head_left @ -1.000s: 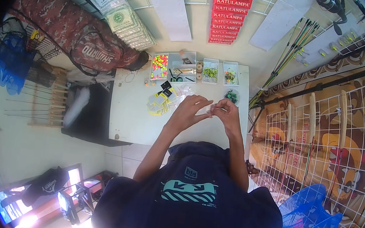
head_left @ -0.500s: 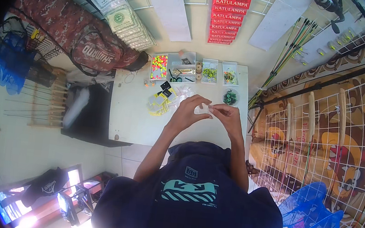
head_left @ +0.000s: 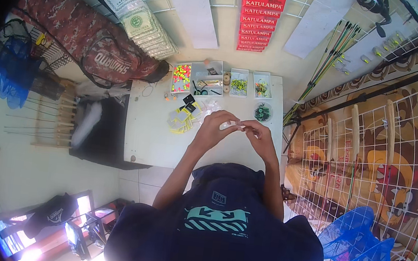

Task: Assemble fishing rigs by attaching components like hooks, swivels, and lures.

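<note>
Above the white table (head_left: 165, 149), both hands meet at the fingertips. My left hand (head_left: 214, 130) is closed in a pinch on a small whitish, see-through piece that looks like a plastic bag (head_left: 228, 125). The fingers of my right hand (head_left: 260, 136) pinch at its right end; they hide part of it, and anything inside is too small to make out. Just beyond my left hand lie more clear plastic bags (head_left: 210, 106). Left of these is a loose pile of yellow-edged clear packets (head_left: 181, 121) with black cards (head_left: 189, 101) at its far side.
Along the table's back stand a tray of bright pink and yellow beads (head_left: 181, 77), a white box with tools (head_left: 208, 85), thread spools (head_left: 227, 81), and two small boxes with green (head_left: 239, 85) and mixed pieces (head_left: 262, 86). A round tub (head_left: 262, 112) sits right. Wire racks hang at right.
Both hands have turned slightly, and the right fingers have curled closer to the left fingertips. The gap between the hands has narrowed around the small bag.
</note>
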Demonstrator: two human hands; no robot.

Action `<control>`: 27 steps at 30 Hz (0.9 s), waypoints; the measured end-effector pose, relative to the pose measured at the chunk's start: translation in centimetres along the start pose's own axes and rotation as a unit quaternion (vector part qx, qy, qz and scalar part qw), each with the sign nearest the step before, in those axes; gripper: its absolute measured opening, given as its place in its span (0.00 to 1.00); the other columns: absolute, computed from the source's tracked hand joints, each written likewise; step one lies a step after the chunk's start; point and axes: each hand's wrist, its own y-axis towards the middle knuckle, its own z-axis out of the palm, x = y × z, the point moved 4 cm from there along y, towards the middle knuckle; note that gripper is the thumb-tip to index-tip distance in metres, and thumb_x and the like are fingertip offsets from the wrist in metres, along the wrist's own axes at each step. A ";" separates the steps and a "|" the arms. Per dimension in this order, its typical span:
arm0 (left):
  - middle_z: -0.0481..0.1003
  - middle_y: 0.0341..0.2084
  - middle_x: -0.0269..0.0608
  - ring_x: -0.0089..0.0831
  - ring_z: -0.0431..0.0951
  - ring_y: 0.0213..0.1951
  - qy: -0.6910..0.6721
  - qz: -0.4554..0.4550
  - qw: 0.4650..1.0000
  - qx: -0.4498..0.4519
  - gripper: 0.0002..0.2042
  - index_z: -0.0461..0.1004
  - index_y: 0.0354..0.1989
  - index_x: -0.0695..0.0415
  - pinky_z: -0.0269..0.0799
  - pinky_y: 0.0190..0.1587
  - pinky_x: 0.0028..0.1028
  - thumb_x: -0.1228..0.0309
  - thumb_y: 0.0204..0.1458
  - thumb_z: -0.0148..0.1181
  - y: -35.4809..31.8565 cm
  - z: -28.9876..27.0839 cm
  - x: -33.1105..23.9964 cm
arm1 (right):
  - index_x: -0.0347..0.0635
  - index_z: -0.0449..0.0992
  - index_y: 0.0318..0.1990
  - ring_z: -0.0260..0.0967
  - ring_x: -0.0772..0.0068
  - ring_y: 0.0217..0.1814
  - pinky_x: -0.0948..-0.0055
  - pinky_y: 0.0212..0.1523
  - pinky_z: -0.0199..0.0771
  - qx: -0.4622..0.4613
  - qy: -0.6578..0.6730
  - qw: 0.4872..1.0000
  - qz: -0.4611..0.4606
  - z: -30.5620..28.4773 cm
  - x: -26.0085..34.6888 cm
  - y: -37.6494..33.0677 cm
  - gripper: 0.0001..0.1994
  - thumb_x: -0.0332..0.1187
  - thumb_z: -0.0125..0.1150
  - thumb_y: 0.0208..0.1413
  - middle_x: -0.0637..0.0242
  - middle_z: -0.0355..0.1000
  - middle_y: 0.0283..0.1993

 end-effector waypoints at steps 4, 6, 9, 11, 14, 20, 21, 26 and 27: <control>0.79 0.29 0.44 0.36 0.79 0.33 -0.035 -0.094 0.994 -0.035 0.06 0.80 0.31 0.61 0.72 0.39 0.30 0.74 0.44 0.68 -1.5 0.2 3.7 | 0.35 0.76 0.42 0.73 0.74 0.37 0.75 0.43 0.71 -0.113 0.090 0.989 0.022 -1.8 -1.0 0.0 0.11 0.19 0.49 0.54 0.63 0.76 0.42; 0.79 0.28 0.44 0.36 0.79 0.32 -0.027 -0.108 0.992 -0.054 0.05 0.80 0.31 0.61 0.72 0.39 0.30 0.75 0.45 0.67 -3.1 0.6 6.4 | 0.35 0.75 0.42 0.72 0.76 0.37 0.76 0.41 0.70 -0.147 0.088 0.984 0.039 -3.4 -3.1 0.4 0.10 0.23 0.50 0.56 0.64 0.76 0.41; 0.79 0.28 0.45 0.37 0.79 0.32 -0.009 -0.115 0.990 -0.081 0.04 0.80 0.30 0.61 0.72 0.38 0.30 0.75 0.46 0.65 -5.8 1.6 10.6 | 0.37 0.75 0.42 0.71 0.78 0.35 0.79 0.38 0.69 -0.203 0.075 0.974 0.069 -5.8 -6.4 1.9 0.08 0.27 0.50 0.59 0.66 0.76 0.39; 0.78 0.28 0.45 0.39 0.79 0.32 0.026 -0.151 0.985 -0.073 0.06 0.79 0.29 0.62 0.72 0.37 0.32 0.73 0.45 0.67 -8.2 2.0 14.0 | 0.39 0.75 0.43 0.70 0.79 0.34 0.79 0.36 0.69 -0.190 0.024 0.980 0.059 -6.9 -8.5 4.0 0.09 0.27 0.50 0.59 0.67 0.76 0.39; 0.78 0.32 0.44 0.41 0.77 0.36 0.107 -0.174 0.977 -0.054 0.11 0.78 0.33 0.58 0.70 0.40 0.35 0.67 0.43 0.69 -10.6 2.5 16.2 | 0.40 0.78 0.39 0.73 0.76 0.35 0.76 0.39 0.71 -0.203 -0.078 0.975 0.040 -9.4 -11.7 7.8 0.08 0.28 0.52 0.56 0.67 0.78 0.36; 0.77 0.35 0.43 0.43 0.75 0.41 0.207 -0.170 0.959 -0.090 0.16 0.78 0.36 0.57 0.68 0.45 0.38 0.65 0.40 0.72 -13.1 2.2 18.4 | 0.46 0.80 0.32 0.77 0.64 0.34 0.66 0.36 0.74 -0.203 -0.272 0.941 -0.008 -10.8 -14.8 15.7 0.04 0.32 0.62 0.50 0.60 0.78 0.31; 0.77 0.35 0.43 0.44 0.75 0.42 0.213 -0.170 0.957 -0.096 0.16 0.78 0.36 0.57 0.68 0.46 0.39 0.65 0.39 0.72 -13.3 2.0 18.5 | 0.46 0.80 0.32 0.77 0.64 0.34 0.66 0.36 0.74 -0.201 -0.272 0.941 -0.008 -10.4 -15.0 16.8 0.04 0.32 0.62 0.50 0.60 0.78 0.31; 0.72 0.45 0.42 0.42 0.70 0.48 0.271 -0.186 0.941 -0.076 0.24 0.75 0.46 0.54 0.65 0.49 0.40 0.61 0.39 0.73 -12.9 1.7 18.1 | 0.53 0.81 0.27 0.73 0.62 0.36 0.62 0.37 0.69 -0.150 -0.496 0.855 0.016 -8.6 -16.1 20.2 0.02 0.34 0.64 0.45 0.67 0.76 0.27; 0.71 0.46 0.42 0.41 0.69 0.49 0.257 -0.207 0.941 -0.080 0.26 0.74 0.48 0.54 0.65 0.50 0.40 0.60 0.39 0.73 -12.6 1.6 18.0 | 0.54 0.81 0.26 0.70 0.61 0.36 0.60 0.39 0.66 -0.147 -0.574 0.805 0.025 -8.6 -16.3 20.5 0.01 0.35 0.65 0.44 0.69 0.75 0.25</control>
